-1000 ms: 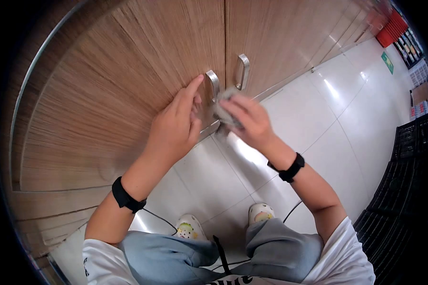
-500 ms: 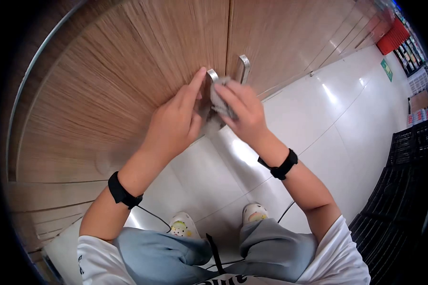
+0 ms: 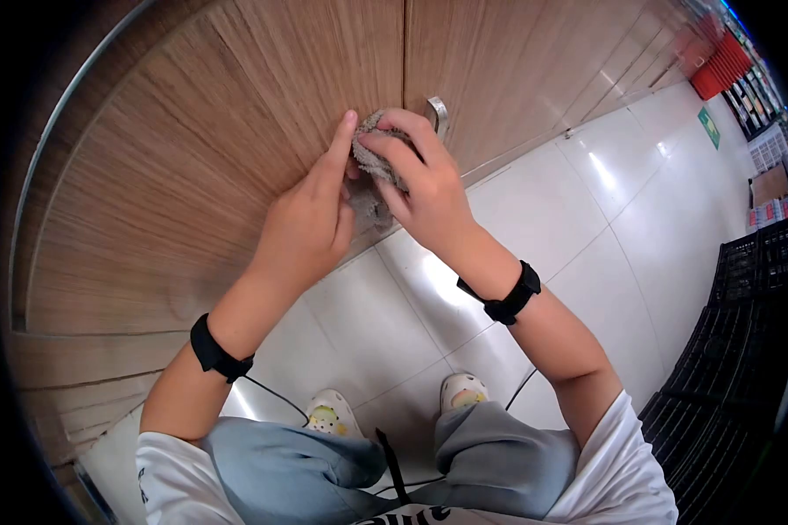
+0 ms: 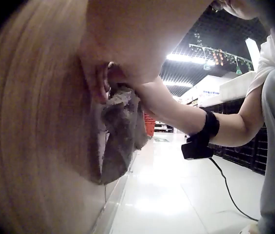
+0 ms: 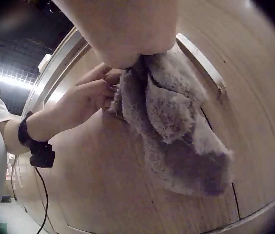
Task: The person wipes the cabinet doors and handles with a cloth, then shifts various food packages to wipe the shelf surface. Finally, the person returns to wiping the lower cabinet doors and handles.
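Observation:
My right hand (image 3: 425,179) grips a bunched grey cloth (image 3: 378,157) over the left cabinet door's handle, which is hidden behind the cloth in the head view. A loose end of the cloth (image 5: 186,168) hangs below that hand in the right wrist view. Close on the left is my left hand (image 3: 302,214), its index finger straight along the wooden door (image 3: 201,131) with the fingertip right beside the cloth. Its other fingers are partly hidden behind the hand. The right door's metal handle (image 3: 439,115) shows just past my right knuckles.
Below the doors lies a glossy tiled floor (image 3: 543,236), with my two feet in light clogs on it. Black crates (image 3: 718,350) line the right side, and a red stack (image 3: 721,66) stands farther off. Cables trail from both wrist straps.
My right hand and the cloth have moved up and left, from the handle's lower end to over it. My left hand stays beside the handle with its index finger extended.

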`<state>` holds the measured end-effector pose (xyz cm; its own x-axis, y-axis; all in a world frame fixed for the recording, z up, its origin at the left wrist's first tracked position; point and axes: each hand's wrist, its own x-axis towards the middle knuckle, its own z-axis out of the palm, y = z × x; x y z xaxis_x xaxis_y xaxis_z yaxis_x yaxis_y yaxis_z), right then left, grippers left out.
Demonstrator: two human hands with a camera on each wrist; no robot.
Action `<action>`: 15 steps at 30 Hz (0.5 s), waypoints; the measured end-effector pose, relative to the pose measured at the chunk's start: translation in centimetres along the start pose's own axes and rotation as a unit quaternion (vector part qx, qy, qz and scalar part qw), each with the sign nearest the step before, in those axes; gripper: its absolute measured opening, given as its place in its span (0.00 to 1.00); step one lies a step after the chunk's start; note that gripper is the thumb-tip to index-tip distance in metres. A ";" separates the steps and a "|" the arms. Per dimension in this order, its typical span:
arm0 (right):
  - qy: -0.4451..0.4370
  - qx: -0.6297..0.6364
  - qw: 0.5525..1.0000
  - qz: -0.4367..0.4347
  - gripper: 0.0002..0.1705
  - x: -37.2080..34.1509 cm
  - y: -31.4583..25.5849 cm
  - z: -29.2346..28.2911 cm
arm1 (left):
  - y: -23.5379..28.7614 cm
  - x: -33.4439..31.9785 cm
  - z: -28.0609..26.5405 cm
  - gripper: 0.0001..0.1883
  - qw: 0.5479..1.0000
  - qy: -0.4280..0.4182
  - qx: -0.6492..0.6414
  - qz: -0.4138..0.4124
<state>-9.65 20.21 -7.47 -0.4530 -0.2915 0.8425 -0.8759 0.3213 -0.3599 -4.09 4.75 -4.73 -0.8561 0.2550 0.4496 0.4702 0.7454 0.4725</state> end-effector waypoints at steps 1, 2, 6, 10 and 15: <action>0.000 0.002 1.000 0.002 0.22 -0.1 0.1 0.0 | -0.1 0.0 0.1 0.39 1.000 0.000 -0.001 0.007; 0.014 0.019 1.000 0.010 0.21 -0.1 0.2 -0.1 | -0.2 0.0 0.1 0.39 1.000 -0.001 -0.003 0.015; 0.060 0.082 0.981 0.167 0.17 -1.4 0.3 0.2 | -0.3 -0.1 -0.1 0.39 1.000 -0.011 -0.004 0.022; 0.005 0.073 0.976 0.207 0.14 -3.9 1.0 -0.6 | -0.4 -0.5 0.1 0.40 0.999 -0.015 0.015 0.044; 0.033 0.087 0.973 0.210 0.12 -4.0 0.7 -1.8 | -0.3 -0.4 0.2 0.40 0.999 -0.023 0.012 0.027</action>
<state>-8.15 23.22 -10.32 -0.7701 -0.1065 0.6290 -0.6338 0.2407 -0.7351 -3.96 4.57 -5.21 -0.8392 0.3221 0.4382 0.5105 0.7444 0.4305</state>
